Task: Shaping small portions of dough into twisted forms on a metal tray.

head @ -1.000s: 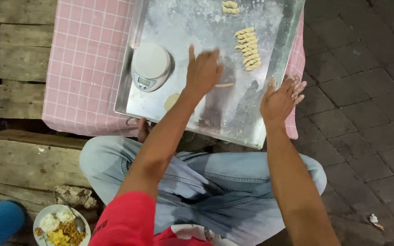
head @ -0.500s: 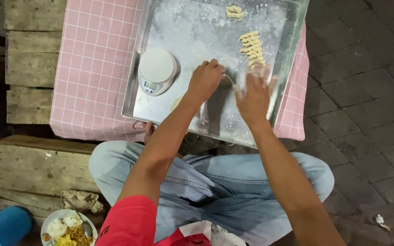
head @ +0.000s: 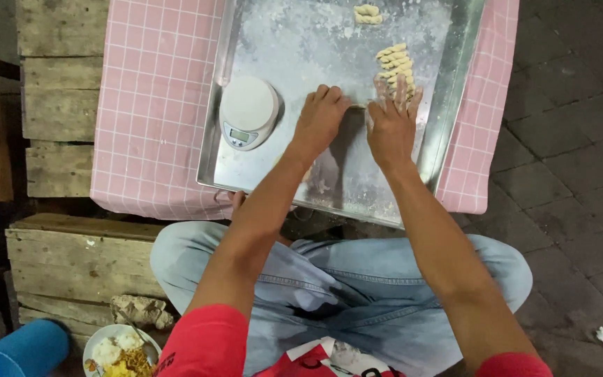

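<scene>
Both hands lie palm-down on a floured, dull metal tray (head: 455, 105) atop the pink checked cloth (head: 155, 105) of the worktop: left hand (head: 320, 119) with fingers curled together over a thin dough strip (head: 357, 106), right hand (head: 392, 122) flat with fingers spread, fingertips touching a row of pale twisted dough pieces (head: 396, 66). Round white kitchen scale (head: 248, 112) sits just beside the left hand; two more twists (head: 367, 14) near the tray's far edge.
</scene>
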